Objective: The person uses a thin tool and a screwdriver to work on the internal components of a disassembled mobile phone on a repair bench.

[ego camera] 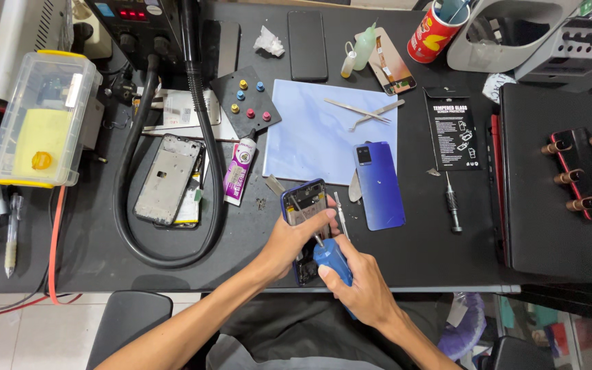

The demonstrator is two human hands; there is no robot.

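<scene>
The opened phone (303, 219) lies at the near edge of my black bench (405, 253), its back off and its insides facing up inside a dark blue frame. My left hand (292, 240) clamps it from the side, thumb curled over the top, fingers hidden under it. My right hand (358, 284) is closed round the blue-handled screwdriver (330, 259), whose thin shaft slants up into the phone's middle. I judge I am at the screw stage of taking it apart; the next move calls for keeping the tip square in the screw head and the phone held flat, since the screws are too small to make out here. Just right of the phone lies its glossy blue back cover (378, 185), face up, with a second small screwdriver (452, 202) beyond. Further off sit a pale blue mat (310, 137) carrying tweezers (364, 111), and to the left a bare phone frame (168, 179) and a tube of glue (239, 171).
</scene>
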